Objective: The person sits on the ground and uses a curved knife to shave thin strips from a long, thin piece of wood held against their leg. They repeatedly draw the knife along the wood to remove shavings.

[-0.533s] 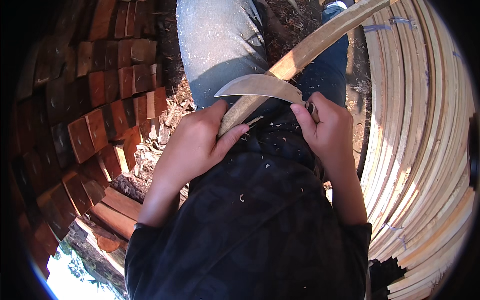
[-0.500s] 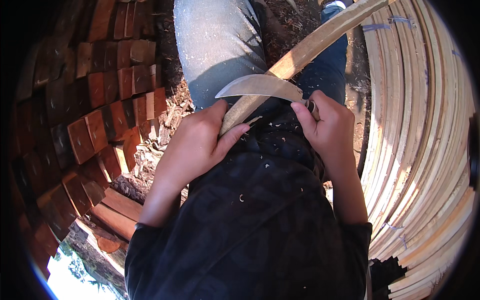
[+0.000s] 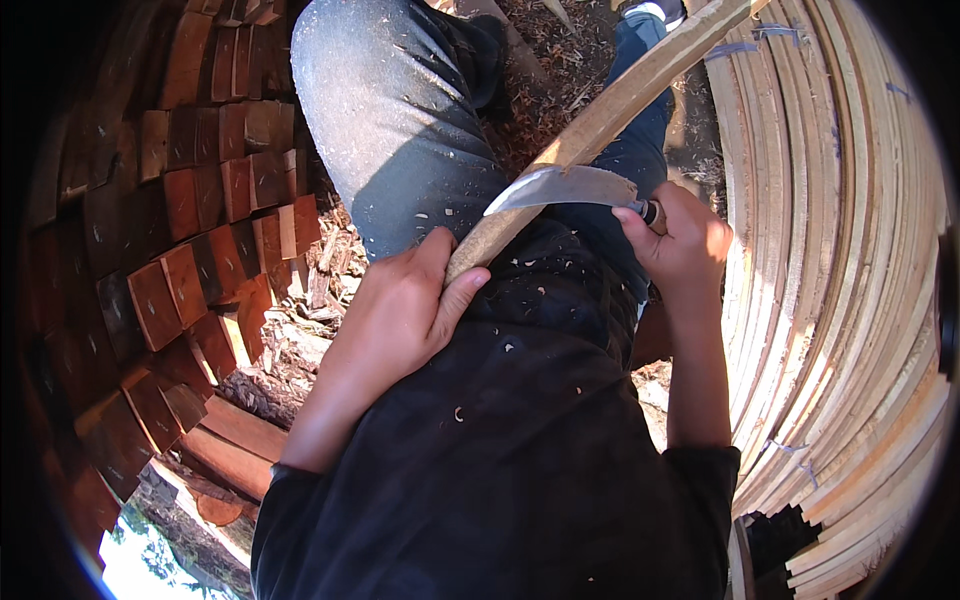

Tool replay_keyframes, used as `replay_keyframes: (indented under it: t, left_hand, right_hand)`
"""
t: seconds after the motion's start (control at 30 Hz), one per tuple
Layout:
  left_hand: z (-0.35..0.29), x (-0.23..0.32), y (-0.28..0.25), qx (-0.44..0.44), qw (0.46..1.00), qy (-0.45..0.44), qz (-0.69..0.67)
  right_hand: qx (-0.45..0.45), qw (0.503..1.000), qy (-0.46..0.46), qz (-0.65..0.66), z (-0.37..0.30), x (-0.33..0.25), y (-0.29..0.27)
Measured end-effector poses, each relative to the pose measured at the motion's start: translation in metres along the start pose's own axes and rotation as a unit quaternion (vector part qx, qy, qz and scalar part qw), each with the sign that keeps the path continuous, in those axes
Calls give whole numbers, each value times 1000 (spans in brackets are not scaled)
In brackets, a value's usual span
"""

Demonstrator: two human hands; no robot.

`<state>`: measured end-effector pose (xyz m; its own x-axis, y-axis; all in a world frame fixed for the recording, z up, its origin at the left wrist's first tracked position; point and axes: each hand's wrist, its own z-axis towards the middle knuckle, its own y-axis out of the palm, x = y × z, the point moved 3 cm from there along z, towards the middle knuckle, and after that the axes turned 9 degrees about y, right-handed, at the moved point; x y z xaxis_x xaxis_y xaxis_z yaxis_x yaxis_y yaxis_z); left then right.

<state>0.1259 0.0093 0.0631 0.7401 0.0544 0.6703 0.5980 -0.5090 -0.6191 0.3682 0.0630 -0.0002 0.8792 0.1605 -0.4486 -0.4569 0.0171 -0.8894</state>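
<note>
A long wooden stick (image 3: 600, 125) slants from my lap up to the far right, over my right leg. Its near end is wrapped by my left hand (image 3: 405, 295), thumb along the near side. In my right hand (image 3: 680, 235) is the dark handle of a curved knife (image 3: 565, 188). The knife's pale metal blade lies across the stick, and its tip points left past the wood. Small shavings are scattered over my dark shirt and jeans.
Stacked reddish-brown wood blocks (image 3: 180, 285) rise on the left. Long pale boards (image 3: 800, 250) are piled on the right, with blue marks on some. Wood chips (image 3: 310, 320) cover the ground by my left leg. Split logs (image 3: 225, 450) lie at the lower left.
The knife and my right hand have shifted to the right and farther up the stick. A curled sliver by my left thumb is gone. My left leg has swung left.
</note>
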Motion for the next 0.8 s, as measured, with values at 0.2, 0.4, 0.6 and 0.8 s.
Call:
replay_keyframes:
  t: [0.2,0.4,0.6,0.8]
  left_hand:
    - [2,4,2,4,1000,17,-18]
    - [-5,5,9,-9,999,20,-27]
    - [-8,6,22,-54,998,4,-45]
    - [6,23,33,-44,997,29,-51]
  right_hand:
    - [30,999,21,-8,-7,0,-2]
    - [34,937,348,5,-33,73,-9]
    - [76,930,360,10,-62,133,-63]
    - [-76,982,130,114,-45,5,-17]
